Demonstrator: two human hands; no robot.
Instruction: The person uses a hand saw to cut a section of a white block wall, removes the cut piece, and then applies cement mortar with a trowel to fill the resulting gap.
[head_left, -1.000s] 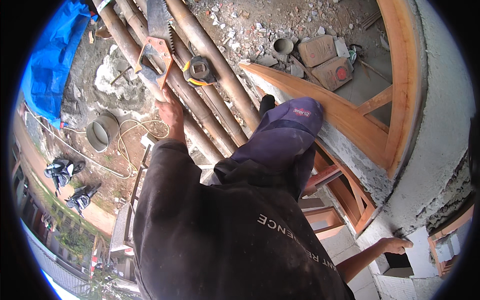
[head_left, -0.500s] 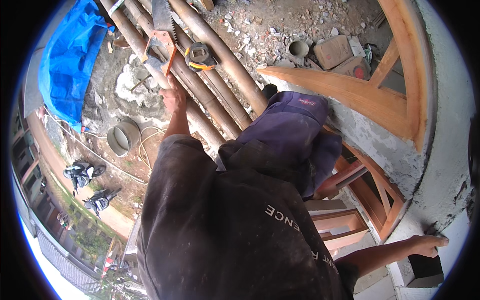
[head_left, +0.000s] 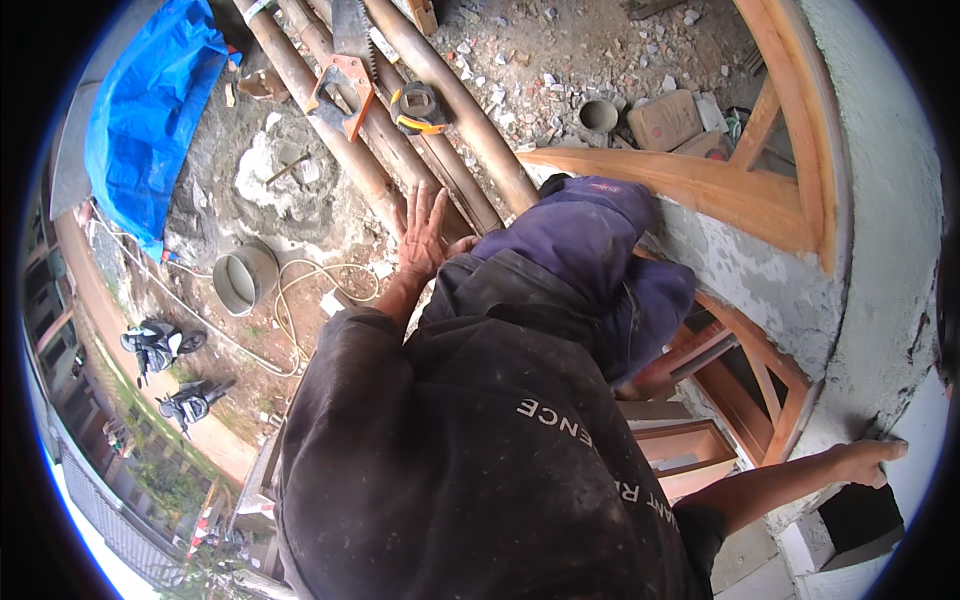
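Note:
My left hand lies with spread fingers on the bamboo poles, beside my purple-clad leg. Further up on the poles rest a handsaw with an orange handle and a black-and-yellow tape measure, both out of my grasp. My right hand grips the pale edge of the wall opening at the lower right, above a dark gap.
Wooden frames line the concrete wall on the right. Below lie rubble, paper sacks, a small pot, a bucket, a hose, a blue tarp and parked motorbikes.
My left hand has left the spot by the saw handle and moved down and right along the poles, its fingers now spread. My right hand stays on the wall edge.

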